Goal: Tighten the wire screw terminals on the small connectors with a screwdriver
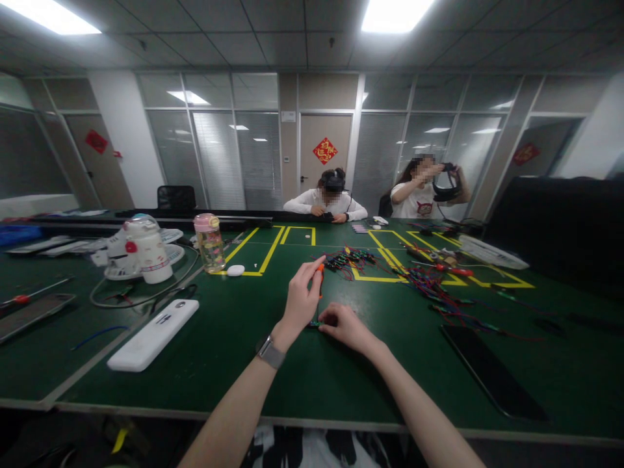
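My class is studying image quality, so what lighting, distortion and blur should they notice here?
Head view: white rectangular ceiling lights burn out, with light reflections on grey glass partitions; head view: the brown door at far left leans, suggesting wide-angle distortion; head view: the small green piece by the bare right hand is too soft to identify.

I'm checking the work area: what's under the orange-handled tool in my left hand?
Below the orange-handled tool is a small green piece on the green table. Your right hand covers one end; the piece's underside and the tabletop beneath can't be seen.
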{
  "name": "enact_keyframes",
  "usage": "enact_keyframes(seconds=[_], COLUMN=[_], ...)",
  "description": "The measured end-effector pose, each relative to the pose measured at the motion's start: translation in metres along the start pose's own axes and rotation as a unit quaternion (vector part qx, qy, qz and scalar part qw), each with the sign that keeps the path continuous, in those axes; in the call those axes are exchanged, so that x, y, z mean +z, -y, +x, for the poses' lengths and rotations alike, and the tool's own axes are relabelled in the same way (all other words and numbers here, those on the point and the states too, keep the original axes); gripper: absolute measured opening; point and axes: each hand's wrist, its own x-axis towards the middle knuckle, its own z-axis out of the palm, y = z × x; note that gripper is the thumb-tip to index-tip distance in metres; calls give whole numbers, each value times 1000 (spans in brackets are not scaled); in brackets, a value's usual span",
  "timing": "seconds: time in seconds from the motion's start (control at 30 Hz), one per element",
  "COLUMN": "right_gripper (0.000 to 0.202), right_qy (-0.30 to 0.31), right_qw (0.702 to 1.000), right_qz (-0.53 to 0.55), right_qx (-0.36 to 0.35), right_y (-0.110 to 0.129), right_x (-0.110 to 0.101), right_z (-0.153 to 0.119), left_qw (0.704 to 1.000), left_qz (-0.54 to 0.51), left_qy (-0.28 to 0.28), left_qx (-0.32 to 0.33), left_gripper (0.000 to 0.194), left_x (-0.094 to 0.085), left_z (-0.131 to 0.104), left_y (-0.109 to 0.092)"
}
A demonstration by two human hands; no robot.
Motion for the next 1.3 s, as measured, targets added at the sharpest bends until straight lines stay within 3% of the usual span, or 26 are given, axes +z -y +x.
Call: enact_keyframes(seconds=[0.23,0.43,0.6,0.8,1.0,1.2,1.3], right_gripper=[12,12,12,13,13,13,13], right_qy=[-3,-1,1,0,-1,-1,1], right_qw=[1000,1000,1000,1000,1000,1000,1000], right_qz=[0,4,1,-5,-1,-4,-6], right_qx=[4,-2,0,1,1,-2,-2], right_y=[3,1,3,3,1,1,2], right_x=[-2,-1,-2,-3,-1,-2,-2], right_z=[-1,0,-1,-1,-1,-1,-1], left_qw=[1000,1000,999,1000,999,1000,1000], left_qz=[22,-3,34,5,32,-5,0], left_qy=[-13,24,4,25,-15,11,-3], left_qx=[-9,8,5,15,5,11,8], left_gripper=[29,35,32,37,29,35,34], left_x=[0,1,2,1,1,1,2], left_z=[-1,0,-1,-1,0,0,-1], left_y=[1,3,3,1,5,1,3])
